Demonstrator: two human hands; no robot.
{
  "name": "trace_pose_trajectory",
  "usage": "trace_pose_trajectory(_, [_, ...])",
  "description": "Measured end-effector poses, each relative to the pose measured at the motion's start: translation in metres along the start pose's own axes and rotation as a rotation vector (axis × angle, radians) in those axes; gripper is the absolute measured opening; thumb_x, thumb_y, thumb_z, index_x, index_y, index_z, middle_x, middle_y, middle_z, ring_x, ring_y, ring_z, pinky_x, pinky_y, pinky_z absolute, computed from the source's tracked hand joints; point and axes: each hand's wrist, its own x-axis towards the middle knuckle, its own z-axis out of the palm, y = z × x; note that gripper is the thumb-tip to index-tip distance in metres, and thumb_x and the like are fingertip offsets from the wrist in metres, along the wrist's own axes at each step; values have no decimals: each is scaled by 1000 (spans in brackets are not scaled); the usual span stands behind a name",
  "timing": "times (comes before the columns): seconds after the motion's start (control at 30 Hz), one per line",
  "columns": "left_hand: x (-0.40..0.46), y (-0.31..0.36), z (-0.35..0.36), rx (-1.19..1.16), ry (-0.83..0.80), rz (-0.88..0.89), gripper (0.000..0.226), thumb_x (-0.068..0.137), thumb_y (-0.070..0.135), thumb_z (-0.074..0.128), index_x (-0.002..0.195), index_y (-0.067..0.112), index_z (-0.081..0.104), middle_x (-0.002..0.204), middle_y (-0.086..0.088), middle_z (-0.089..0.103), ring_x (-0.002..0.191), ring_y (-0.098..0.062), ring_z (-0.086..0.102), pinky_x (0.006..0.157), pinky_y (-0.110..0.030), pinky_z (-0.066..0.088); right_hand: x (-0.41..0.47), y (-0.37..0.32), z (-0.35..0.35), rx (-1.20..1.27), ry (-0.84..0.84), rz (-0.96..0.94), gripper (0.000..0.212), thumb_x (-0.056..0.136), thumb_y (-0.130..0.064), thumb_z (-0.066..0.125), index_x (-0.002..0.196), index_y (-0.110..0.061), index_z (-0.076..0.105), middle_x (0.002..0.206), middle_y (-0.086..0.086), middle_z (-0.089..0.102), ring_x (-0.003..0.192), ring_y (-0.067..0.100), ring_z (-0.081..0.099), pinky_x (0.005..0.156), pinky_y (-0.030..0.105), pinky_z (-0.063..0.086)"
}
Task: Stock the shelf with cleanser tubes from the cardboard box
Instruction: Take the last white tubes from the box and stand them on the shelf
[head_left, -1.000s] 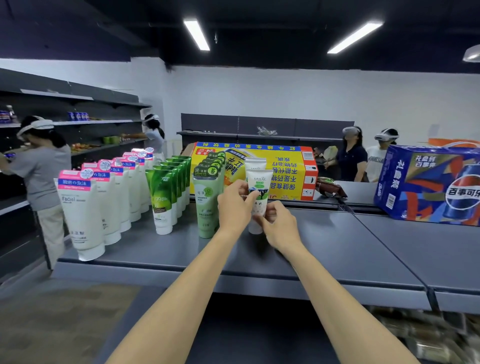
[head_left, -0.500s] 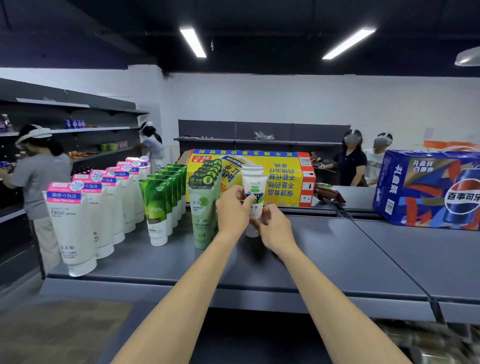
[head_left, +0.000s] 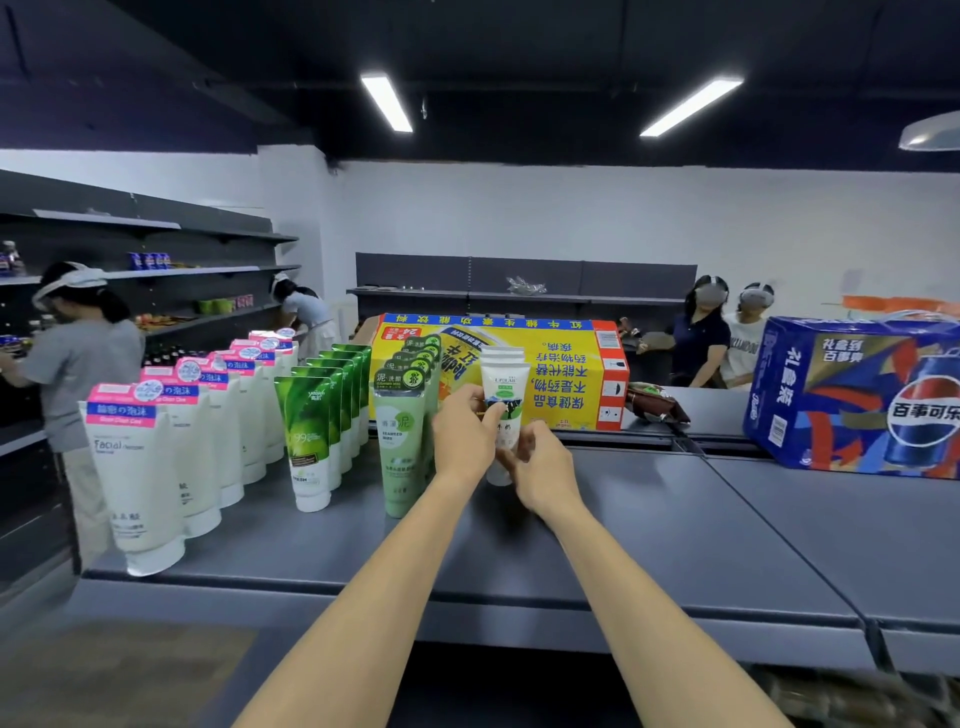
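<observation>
Unmoved since before, left hand (head_left: 464, 435) and right hand (head_left: 541, 464) pinch the white tube (head_left: 504, 385), hiding its middle.

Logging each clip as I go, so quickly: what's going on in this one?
A person is stocking a grey shelf with cleanser tubes. Both hands are on one white tube standing cap-down: the left hand grips its upper part, the right hand holds it lower down. It heads a short new row, right of the sage-green tubes, bright green tubes and pink-topped white tubes.
</observation>
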Motion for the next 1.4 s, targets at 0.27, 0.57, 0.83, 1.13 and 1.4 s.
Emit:
trace_pose_trajectory(0.27, [2, -2, 3, 8, 1, -22, 6, 91, 13, 69, 95, 9, 67, 87, 2, 70, 78, -12, 65, 62, -12, 44, 4, 1, 4, 1, 21, 0, 29, 89, -17, 71, 79, -21, 44, 78, -5, 54, 61, 6, 41, 51, 12, 34])
trace_pose_trajectory(0.57, [3, -2, 3, 1, -5, -43, 6, 92, 12, 68, 97, 9, 67, 84, 6, 67, 74, -6, 62, 57, -7, 43, 8, 4, 9, 88, 42, 45, 24, 89, -13, 71, 87, -14, 47, 98, 13, 59, 63, 7, 39, 51, 11, 37])
trace_pose_trajectory(0.83, [-2, -1, 5, -21, -16, -90, 12, 91, 14, 68, 102, 9, 66, 93, 0, 71, 89, -17, 68, 78, -29, 53, 9, 1, 10, 273, 38, 159, 23, 90, -20, 68, 89, -15, 46, 98, 9, 58, 72, 18, 45, 52, 22, 31])
trace_pose_trajectory(1.13, [-20, 19, -5, 54, 23, 19, 20, 91, 19, 69, 106, 11, 60, 106, -3, 65, 94, -17, 58, 76, -25, 39, -1, -13, 3, 140, -1, 118, 15, 89, -5, 64, 98, -13, 55, 106, 10, 62, 80, 16, 61, 67, 30, 55])
trace_pose_trajectory(1.4, [-26, 27, -21, 47, -34, 39, 36, 92, 25, 69, 121, 8, 58, 121, -7, 65, 112, -21, 60, 92, -34, 50, -13, -18, -4, -17, 31, 133, 42, 87, -13, 70, 124, -7, 50, 119, 8, 55, 100, 20, 55, 91, 34, 50])
